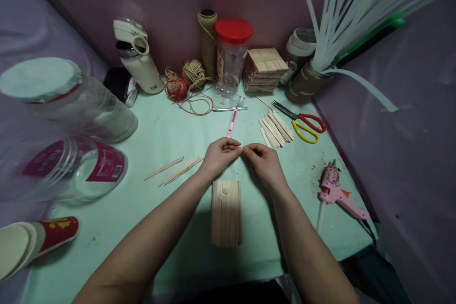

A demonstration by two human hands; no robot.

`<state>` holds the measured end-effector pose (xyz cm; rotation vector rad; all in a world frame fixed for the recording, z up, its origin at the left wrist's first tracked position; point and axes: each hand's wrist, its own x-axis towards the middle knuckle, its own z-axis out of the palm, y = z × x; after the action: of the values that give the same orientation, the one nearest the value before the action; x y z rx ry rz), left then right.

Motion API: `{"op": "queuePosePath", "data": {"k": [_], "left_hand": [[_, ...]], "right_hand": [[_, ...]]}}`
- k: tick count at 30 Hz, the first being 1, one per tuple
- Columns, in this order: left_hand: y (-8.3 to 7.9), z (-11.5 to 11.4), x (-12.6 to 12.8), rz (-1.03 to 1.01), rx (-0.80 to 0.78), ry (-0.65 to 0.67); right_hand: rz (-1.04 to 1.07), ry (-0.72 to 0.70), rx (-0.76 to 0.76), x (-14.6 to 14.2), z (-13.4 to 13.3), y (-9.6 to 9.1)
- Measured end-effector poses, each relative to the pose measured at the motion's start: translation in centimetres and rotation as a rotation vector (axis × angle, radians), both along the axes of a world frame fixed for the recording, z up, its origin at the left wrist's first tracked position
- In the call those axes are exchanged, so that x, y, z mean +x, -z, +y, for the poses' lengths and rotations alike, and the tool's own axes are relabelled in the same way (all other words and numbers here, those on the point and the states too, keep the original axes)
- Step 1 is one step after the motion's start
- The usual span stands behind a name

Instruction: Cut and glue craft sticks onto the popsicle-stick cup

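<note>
My left hand (221,154) and my right hand (262,159) meet above the middle of the table, thumbs and fingertips pinched together. A tiny pale bit shows between the fingertips, too small to name. Just below the hands lies a block of craft sticks (226,221) set side by side, with small round pale pieces (224,193) on its upper part. Beyond the left hand lies a pink utility knife (232,122), its near end close to the fingers. Several loose craft sticks (181,171) lie left of the left hand, and a pile of shorter cut sticks (276,129) is beyond the right.
Scissors (302,121) and a pink glue gun (337,192) lie at the right. Along the back stand a bottle (142,69), twine balls (185,80), a red-lidded jar (231,57), stacked sticks (265,71) and a pot of white strips (308,83). Large clear jars (107,114) line the left.
</note>
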<state>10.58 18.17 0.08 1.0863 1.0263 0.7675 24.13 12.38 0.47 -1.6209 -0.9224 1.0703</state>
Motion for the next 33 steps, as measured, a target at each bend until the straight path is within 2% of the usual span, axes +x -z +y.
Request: {"op": "queuePosePath", "data": {"k": [12,20,26,33], "left_hand": [[-0.29,0.06,-0.05,-0.009,-0.066,0.003],[-0.35,0.36,-0.22,-0.084,-0.145,-0.008],[-0.43,0.19,-0.21,-0.034,-0.093,0.056],[-0.42,-0.07,-0.15,0.055,0.005,0.089]], "right_hand": [[-0.004,0.012,-0.009,0.04,-0.03,-0.2],[0.005,0.062,0.031,0.59,0.0,-0.47],[-0.065,-0.022,0.108,0.33,-0.1,-0.46],[-0.216,-0.083,0.089,0.2,-0.17,-0.7]]}}
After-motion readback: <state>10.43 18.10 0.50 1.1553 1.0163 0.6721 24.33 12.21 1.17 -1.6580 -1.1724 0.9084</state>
